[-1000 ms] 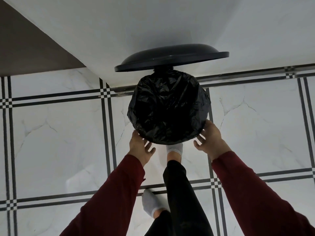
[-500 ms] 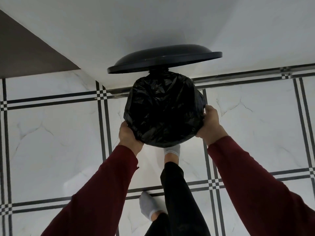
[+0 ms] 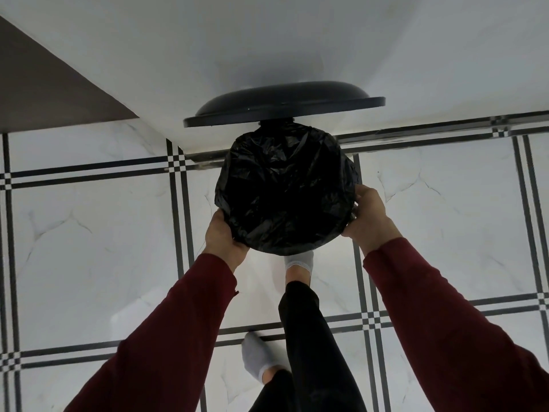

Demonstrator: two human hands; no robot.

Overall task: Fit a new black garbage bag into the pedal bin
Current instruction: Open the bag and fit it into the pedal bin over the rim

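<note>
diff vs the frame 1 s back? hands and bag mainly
Both hands closed in: a second ago they hovered open just below the bin, now the left hand and right hand press against the sides of the black bag folded over the rim. Whether they pinch the plastic is hard to tell. Unchanged: lid up, one socked foot forward at the bin's base, bag covering the opening.

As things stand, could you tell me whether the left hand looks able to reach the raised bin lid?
Probably yes. The left hand grips the black garbage bag at the bin's near rim, and only open floor lies between it and the upright lid. It would have to let go of the bag first.
</note>
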